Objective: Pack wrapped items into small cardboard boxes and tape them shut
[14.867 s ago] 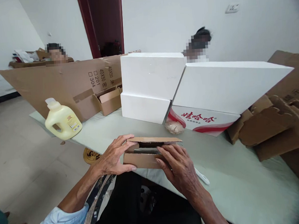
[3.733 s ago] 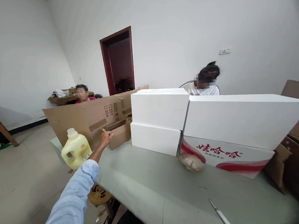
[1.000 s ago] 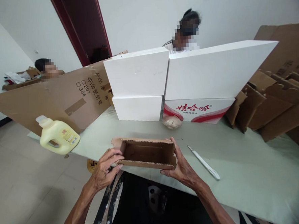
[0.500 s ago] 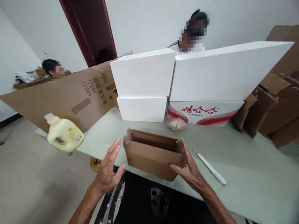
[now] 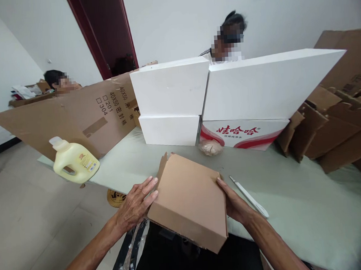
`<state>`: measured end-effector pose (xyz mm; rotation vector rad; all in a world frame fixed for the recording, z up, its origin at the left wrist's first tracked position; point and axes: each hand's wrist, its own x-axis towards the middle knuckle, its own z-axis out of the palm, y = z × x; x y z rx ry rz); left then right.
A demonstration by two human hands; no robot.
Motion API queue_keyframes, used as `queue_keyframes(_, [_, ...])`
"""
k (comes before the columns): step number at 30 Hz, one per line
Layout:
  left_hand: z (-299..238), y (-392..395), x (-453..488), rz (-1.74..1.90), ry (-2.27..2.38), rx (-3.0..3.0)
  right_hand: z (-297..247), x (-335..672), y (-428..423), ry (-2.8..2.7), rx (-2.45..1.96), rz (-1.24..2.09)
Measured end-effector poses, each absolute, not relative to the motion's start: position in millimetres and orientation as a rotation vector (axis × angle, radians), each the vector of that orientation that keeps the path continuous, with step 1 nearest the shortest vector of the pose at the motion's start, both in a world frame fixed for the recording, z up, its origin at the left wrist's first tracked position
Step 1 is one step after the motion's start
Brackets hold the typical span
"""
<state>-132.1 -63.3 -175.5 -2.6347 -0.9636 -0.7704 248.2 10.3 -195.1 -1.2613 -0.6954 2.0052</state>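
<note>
A brown cardboard box (image 5: 190,187) sits at the near edge of the table, tilted, with a broad plain face upward and its near side hanging over my lap. My left hand (image 5: 138,202) presses its fingers against the box's left side, where a narrow flap stands up at the far corner. On the right side, my right hand (image 5: 236,201) grips the box, thumb over the upper edge and the other fingers hidden. A white slim-handled knife (image 5: 249,196) lies on the table just right of that hand.
White boxes (image 5: 171,90) and a red-and-white printed carton (image 5: 244,134) form a wall behind. A yellow detergent jug (image 5: 75,161) stands left beside a large cardboard sheet (image 5: 66,121). Folded cardboard pieces (image 5: 330,130) lean at right. Two people are beyond the table.
The box has turned over from opening-up to a broad face up, and come nearer me. My left hand, apart from it before, has moved onto its left side.
</note>
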Motion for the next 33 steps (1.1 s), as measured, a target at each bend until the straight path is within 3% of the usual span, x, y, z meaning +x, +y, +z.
queue_keyframes(8, [-157,-66,-128,-0.974,-1.177,-2.874,-202,261,4,-0.799,-1.250,2.117])
queue_keyframes(16, [-119,-77,-111,-0.890,-0.816,-2.925,-191,257,1,-0.852,-1.228,2.263])
queue_keyframes(22, [-127,-73,-112,-1.094,-1.229,-2.982,-185,264,4,-1.130,-1.228,2.127])
queue_keyframes(25, [-135,-70,-117,-1.242,-1.548,-2.918,-180,273,11,-1.348,-1.302,1.845])
queue_keyframes(29, [-144,-63,-124,-1.318,-1.910,-2.819,-151,275,9,-1.464,-1.352,1.141])
queue_keyframes(33, [-151,-52,-127,-1.397,-1.998,-2.800,-116,251,-8,-1.852,-1.030,0.432])
